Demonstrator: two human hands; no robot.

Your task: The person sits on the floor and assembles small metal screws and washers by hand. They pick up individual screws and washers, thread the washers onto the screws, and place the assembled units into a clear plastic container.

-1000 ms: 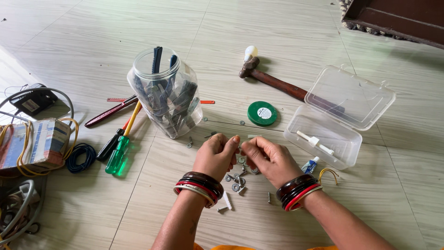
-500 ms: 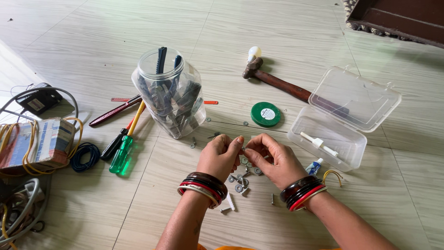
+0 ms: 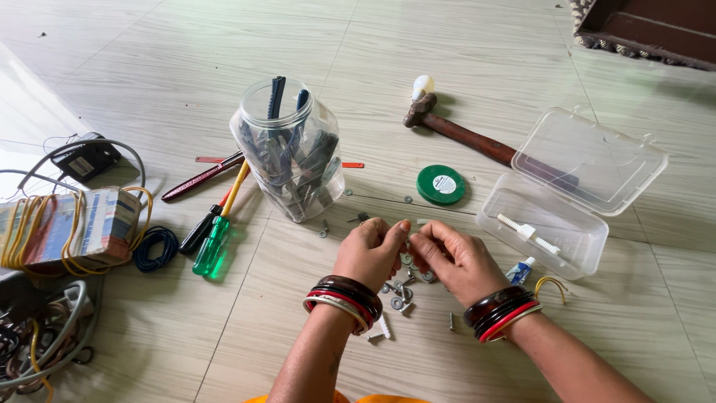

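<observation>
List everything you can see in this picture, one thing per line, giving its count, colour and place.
jar: one, clear plastic, holding dark tools, centre of floor
screwdrivers: several, green, black and maroon handles, left of jar
hammer: one, brown wooden handle, behind box
bulb: one, white, by hammer head
lid: one, green, round, left of box
box: one, clear, open, right
tube: one, white and blue, in front of box
small metal parts: many, silver, under the hands
wire coils: several, yellow and blue, left edge
left hand: one, fingertips meeting the right
right hand: one, bangles on wrist
</observation>
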